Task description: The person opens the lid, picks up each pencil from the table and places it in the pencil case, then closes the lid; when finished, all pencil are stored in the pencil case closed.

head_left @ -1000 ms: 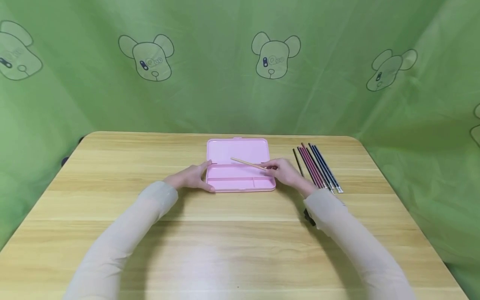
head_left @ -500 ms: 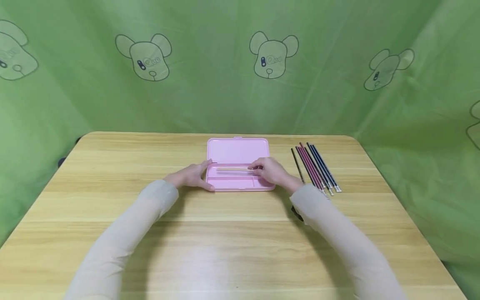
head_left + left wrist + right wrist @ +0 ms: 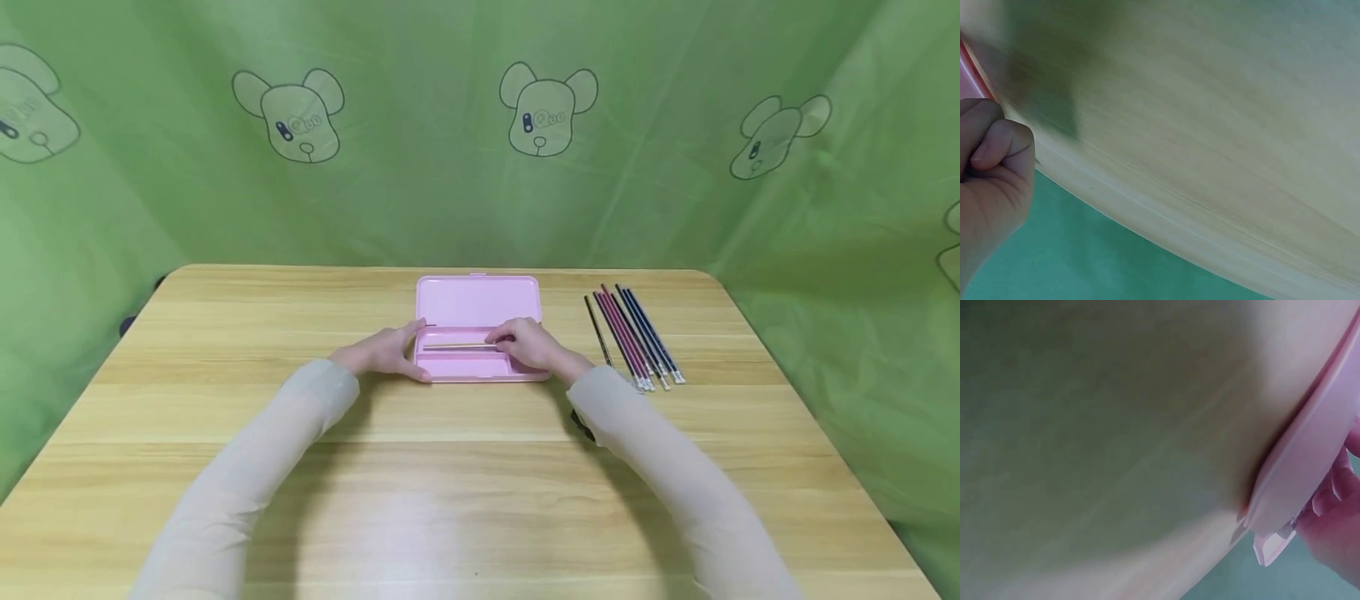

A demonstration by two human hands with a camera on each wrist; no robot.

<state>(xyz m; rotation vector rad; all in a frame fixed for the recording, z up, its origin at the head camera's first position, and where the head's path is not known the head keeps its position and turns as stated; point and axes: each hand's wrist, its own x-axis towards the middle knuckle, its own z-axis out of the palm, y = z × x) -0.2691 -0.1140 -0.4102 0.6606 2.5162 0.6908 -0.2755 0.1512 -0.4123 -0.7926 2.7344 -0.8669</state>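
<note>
In the head view a pink pencil case (image 3: 480, 300) lies open on the table, lid tilted back. My left hand (image 3: 381, 350) holds its left end, with the thumb at the front corner and a finger near the hinge. My right hand (image 3: 528, 343) reaches into the back compartment and pinches the right end of a light yellowish pencil (image 3: 457, 345). That pencil lies level along the compartment; its right end is hidden by the fingers. In the left wrist view the left hand (image 3: 997, 162) has curled fingers beside the pink case edge (image 3: 971, 81). The right wrist view shows the case's outer wall (image 3: 1300, 465).
Right of the case, several dark, maroon and blue pencils (image 3: 637, 337) with white ends lie side by side. One black pencil (image 3: 597, 329) lies slightly apart on their left. The wooden table (image 3: 480, 492) ends just behind the case, before a green curtain (image 3: 420, 208).
My right hand has moved left and down into the case. The pencil has gone from slanted above the case to level within the back compartment. The left hand stays at the case's left end.
</note>
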